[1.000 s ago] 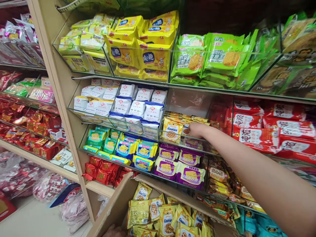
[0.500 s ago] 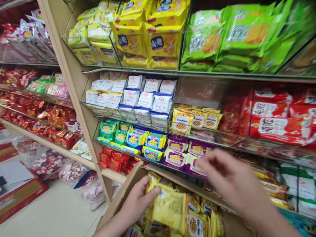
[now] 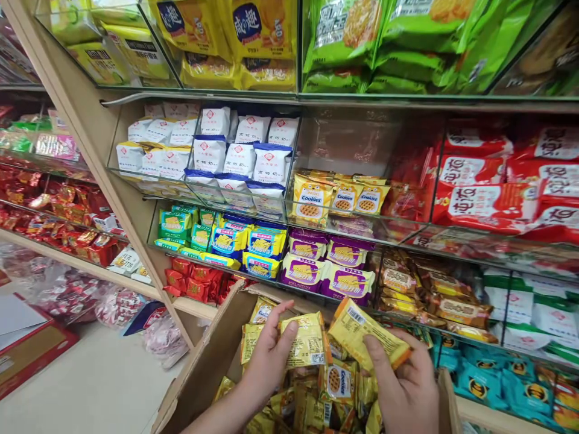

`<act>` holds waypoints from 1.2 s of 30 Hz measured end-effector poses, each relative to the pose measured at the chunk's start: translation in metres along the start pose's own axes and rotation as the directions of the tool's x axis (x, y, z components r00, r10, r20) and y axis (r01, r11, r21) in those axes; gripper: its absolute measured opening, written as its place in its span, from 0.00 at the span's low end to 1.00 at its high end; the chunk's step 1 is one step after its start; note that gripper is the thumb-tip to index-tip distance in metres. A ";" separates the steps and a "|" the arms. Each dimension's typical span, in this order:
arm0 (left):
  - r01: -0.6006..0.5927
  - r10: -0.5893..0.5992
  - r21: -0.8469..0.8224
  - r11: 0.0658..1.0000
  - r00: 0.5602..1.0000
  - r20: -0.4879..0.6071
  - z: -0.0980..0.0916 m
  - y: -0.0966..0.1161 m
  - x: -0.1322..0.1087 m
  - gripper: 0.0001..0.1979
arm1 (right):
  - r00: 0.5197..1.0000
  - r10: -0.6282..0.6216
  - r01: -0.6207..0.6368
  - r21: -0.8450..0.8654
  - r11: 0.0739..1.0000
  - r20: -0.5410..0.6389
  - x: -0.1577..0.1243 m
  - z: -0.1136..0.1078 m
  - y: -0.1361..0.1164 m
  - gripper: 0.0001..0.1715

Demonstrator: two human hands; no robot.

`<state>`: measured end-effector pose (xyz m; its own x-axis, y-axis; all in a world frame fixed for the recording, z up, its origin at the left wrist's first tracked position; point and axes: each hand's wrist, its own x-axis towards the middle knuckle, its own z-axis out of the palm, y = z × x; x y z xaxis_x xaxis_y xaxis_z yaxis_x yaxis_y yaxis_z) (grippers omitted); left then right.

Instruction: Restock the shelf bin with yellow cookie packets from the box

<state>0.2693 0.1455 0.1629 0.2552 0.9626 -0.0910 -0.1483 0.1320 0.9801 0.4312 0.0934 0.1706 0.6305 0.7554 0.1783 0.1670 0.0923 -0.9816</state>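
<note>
My left hand point(image 3: 270, 352) is closed on yellow cookie packets point(image 3: 310, 345), with their printed backs showing; exactly how many it holds is hard to make out. Between the thumb and fingers of my right hand point(image 3: 404, 383) is another cookie packet point(image 3: 357, 328), tilted, with a barcode at its upper end. Both hands are above an open cardboard box point(image 3: 196, 361) filled with loose packets of the same kind, one of them a face-up Cookies packet point(image 3: 338, 381). On the shelf beyond, a short row of upright Cookies packets point(image 3: 312, 198) stands behind a clear front panel.
White packets point(image 3: 239, 158) stand left of the shelved cookies, red packets point(image 3: 488, 202) to the right. Below are purple biscuit packets point(image 3: 305, 274) and brown-gold packets point(image 3: 398, 280). Green packets point(image 3: 344, 36) fill the shelf above. Clear panels and dividers edge the compartments.
My right hand, blurred and empty-looking near the purple packets before, has come down to the box and now grips a packet. My left hand still holds packets. The camera view has shifted.
</note>
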 end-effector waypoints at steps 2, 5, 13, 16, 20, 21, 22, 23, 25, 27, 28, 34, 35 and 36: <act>0.091 -0.086 -0.078 0.993 0.994 0.069 0.004 -0.001 -0.005 0.22 | 0.923 -0.383 0.383 -0.158 0.910 0.029 -0.003 -0.002 0.010 0.14; 0.143 -0.117 -0.171 0.975 0.981 0.153 0.014 0.002 -0.011 0.20 | 0.613 -0.719 0.790 -0.241 0.564 0.329 -0.010 0.001 0.022 0.21; 0.111 -0.070 -0.308 0.945 0.987 0.143 0.019 0.002 -0.014 0.20 | 0.783 -0.539 0.599 -0.139 0.789 0.311 -0.027 -0.004 0.022 0.19; 0.063 -0.005 -0.281 0.958 0.979 0.203 0.018 0.000 -0.015 0.20 | 0.948 -0.142 0.193 -0.157 0.969 0.285 -0.023 -0.007 0.016 0.21; 0.004 0.030 -0.190 0.982 0.984 0.177 0.015 -0.004 -0.017 0.20 | 0.916 0.048 0.042 -0.213 0.976 0.399 -0.022 0.000 0.011 0.24; 0.007 0.022 -0.162 0.987 0.984 0.176 0.013 -0.006 -0.017 0.21 | 0.913 0.060 0.014 -0.177 0.984 0.404 -0.024 0.003 0.013 0.22; 0.011 0.012 -0.124 0.992 0.984 0.179 0.010 -0.008 -0.017 0.21 | 0.909 0.070 -0.025 -0.115 0.993 0.411 -0.027 0.006 0.018 0.20; 0.005 0.009 -0.077 0.997 0.983 0.182 0.007 -0.009 -0.017 0.20 | 0.903 0.076 -0.062 -0.046 0.997 0.422 -0.029 0.010 0.023 0.19; -0.031 0.032 -0.004 0.999 0.984 0.176 0.000 -0.013 -0.016 0.18 | 0.898 0.066 -0.101 0.058 0.993 0.435 -0.033 0.014 0.033 0.18; -0.062 0.059 0.013 0.998 0.984 0.171 -0.006 -0.017 -0.015 0.16 | 0.925 0.000 -0.030 0.073 0.997 0.380 -0.033 0.013 0.033 0.17; -0.065 0.062 0.011 0.998 0.983 0.174 -0.009 -0.018 -0.015 0.16 | 0.938 -0.083 0.075 0.037 0.997 0.335 -0.030 0.009 0.027 0.16; -0.051 0.035 0.143 0.988 0.993 0.113 -0.024 -0.025 -0.017 0.16 | 0.533 -0.800 0.820 -0.400 0.409 0.275 0.019 -0.031 -0.106 0.17; -0.051 0.035 0.157 0.986 0.994 0.105 -0.026 -0.026 -0.017 0.17 | 0.465 -0.843 0.829 -0.468 0.306 0.272 0.032 -0.033 -0.134 0.17; -0.048 0.031 0.164 0.985 0.994 0.103 -0.028 -0.028 -0.017 0.17 | 0.395 -0.866 0.826 -0.532 0.187 0.308 0.046 -0.032 -0.160 0.17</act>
<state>0.2427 0.1315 0.1323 0.3477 0.9367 -0.0420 -0.0015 0.0453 0.9990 0.4577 0.0929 0.3377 -0.1293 0.4182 0.8991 0.9554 0.2954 -0.0001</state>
